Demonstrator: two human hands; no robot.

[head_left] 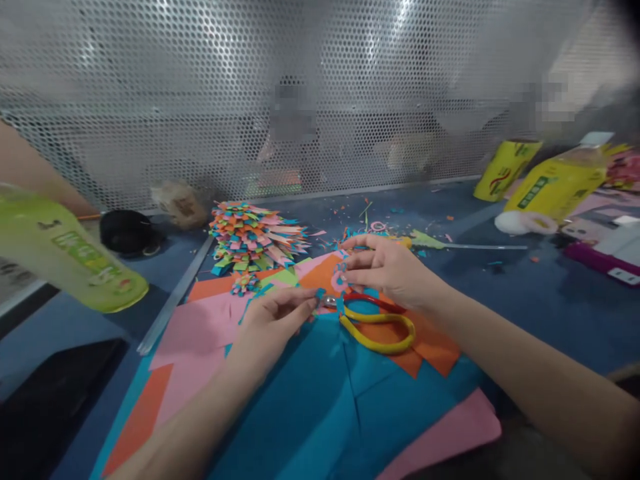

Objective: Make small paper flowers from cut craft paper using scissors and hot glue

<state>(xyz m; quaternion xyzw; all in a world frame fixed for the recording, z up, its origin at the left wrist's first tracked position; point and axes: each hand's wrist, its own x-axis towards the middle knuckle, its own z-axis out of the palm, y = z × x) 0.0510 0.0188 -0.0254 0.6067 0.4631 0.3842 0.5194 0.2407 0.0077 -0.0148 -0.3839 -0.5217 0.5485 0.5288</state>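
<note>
My left hand (pixel 273 325) rests on sheets of blue paper (pixel 320 400), its fingertips pinched on a small blue paper strip (pixel 320 293). My right hand (pixel 387 269) hovers just beyond it, fingers curled and pinching a small rolled pink-and-blue paper piece (pixel 341 279). Under the right hand lie scissors (pixel 376 325) with a yellow and a red handle loop. A spiky multicoloured pile of folded paper (pixel 255 235) stands just past my left hand, with a small coloured paper cluster (pixel 245 283) near it.
Pink (pixel 193 333) and orange (pixel 425 347) sheets overlap on the blue table. A green bottle (pixel 65 257) and a black object (pixel 127 231) lie at left. Yellow bottles (pixel 557 183) and a magenta box (pixel 603 260) stand at right. A perforated metal screen (pixel 250 93) closes the back.
</note>
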